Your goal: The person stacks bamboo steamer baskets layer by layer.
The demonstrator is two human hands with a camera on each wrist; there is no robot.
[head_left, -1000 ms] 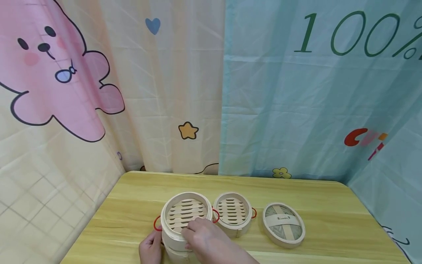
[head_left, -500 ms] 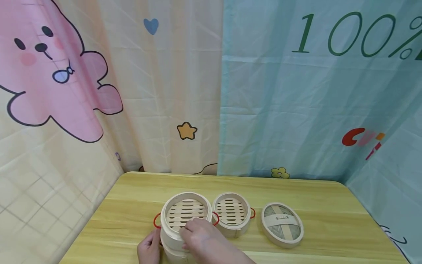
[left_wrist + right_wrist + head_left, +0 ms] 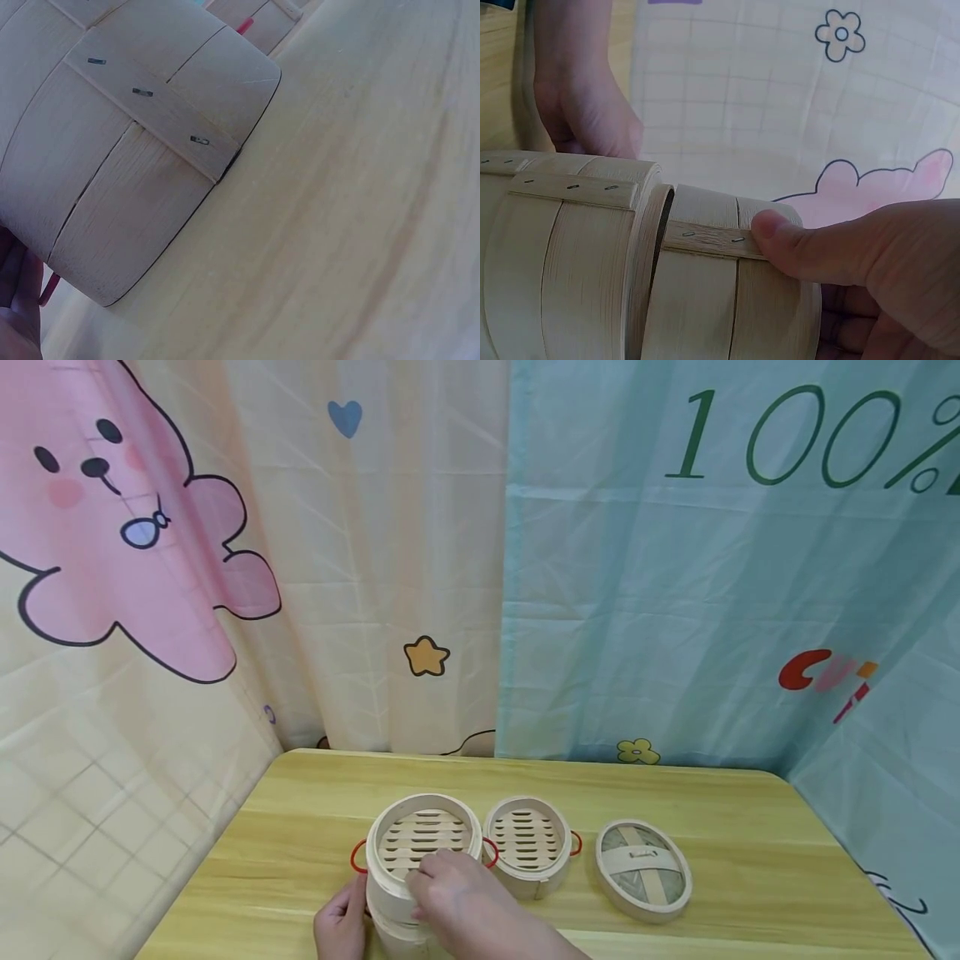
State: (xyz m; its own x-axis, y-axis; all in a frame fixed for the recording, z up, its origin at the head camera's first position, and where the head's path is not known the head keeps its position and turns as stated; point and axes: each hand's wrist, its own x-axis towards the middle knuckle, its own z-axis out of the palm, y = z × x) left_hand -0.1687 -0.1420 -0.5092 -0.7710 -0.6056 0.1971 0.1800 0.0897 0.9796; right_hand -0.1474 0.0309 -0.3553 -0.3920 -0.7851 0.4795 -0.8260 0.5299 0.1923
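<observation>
A bamboo steamer basket [image 3: 422, 837] with a slatted floor and red side handles sits on top of another steamer tier [image 3: 399, 939]. My right hand [image 3: 467, 900] pinches the upper basket's near rim, thumb [image 3: 791, 244] on the outer wall and fingers over the inside. In the right wrist view the upper basket stands at a slight angle to the tier below, a dark gap showing at their joint. My left hand [image 3: 341, 923] holds the lower part of the stack at its left side, its fingers partly hidden behind the wall in the left wrist view.
Right behind the stack stands another slatted steamer basket [image 3: 528, 842] with a red handle. Farther right lies a round woven steamer lid [image 3: 643, 870] with a strap across it. All are on a wooden table [image 3: 765, 860], with printed curtains [image 3: 645, 610] along its back and sides.
The upper basket has turned slightly clockwise, its left red handle shifting a little toward the back. Both hands keep their hold, and the other basket and lid stay put.
</observation>
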